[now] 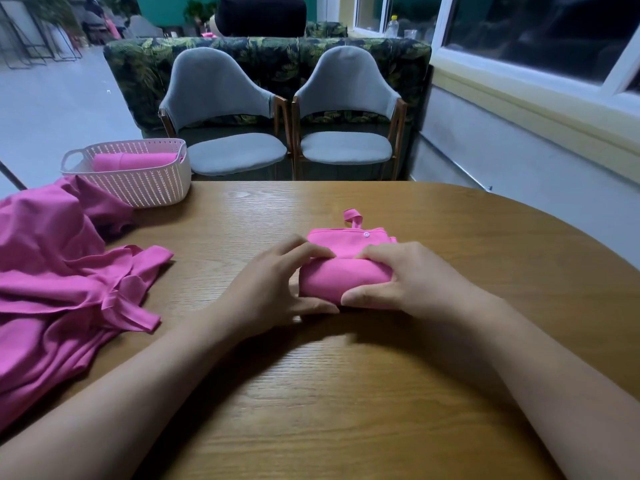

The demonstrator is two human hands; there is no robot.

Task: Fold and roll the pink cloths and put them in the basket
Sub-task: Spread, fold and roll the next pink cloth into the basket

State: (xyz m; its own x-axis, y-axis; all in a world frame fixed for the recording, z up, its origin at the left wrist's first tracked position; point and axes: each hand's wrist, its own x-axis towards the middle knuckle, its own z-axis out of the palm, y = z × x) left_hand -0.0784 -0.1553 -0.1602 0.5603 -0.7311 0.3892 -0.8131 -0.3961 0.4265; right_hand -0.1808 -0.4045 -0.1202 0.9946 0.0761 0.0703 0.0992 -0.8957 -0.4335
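A partly rolled pink cloth (343, 277) lies at the middle of the wooden table (346, 393), its flat unrolled end with a white snap button and a loop pointing away from me. My left hand (273, 289) grips the roll's left end, fingers curled over the top and thumb under the near side. My right hand (405, 277) grips the right end the same way. A pale pink perforated basket (138, 188) stands at the table's far left with one rolled pink cloth (135, 161) inside.
A loose heap of pink cloths (59, 282) covers the table's left side, reaching up to the basket. Two grey chairs (225, 109) stand beyond the far table edge. A wall with a window runs along the right.
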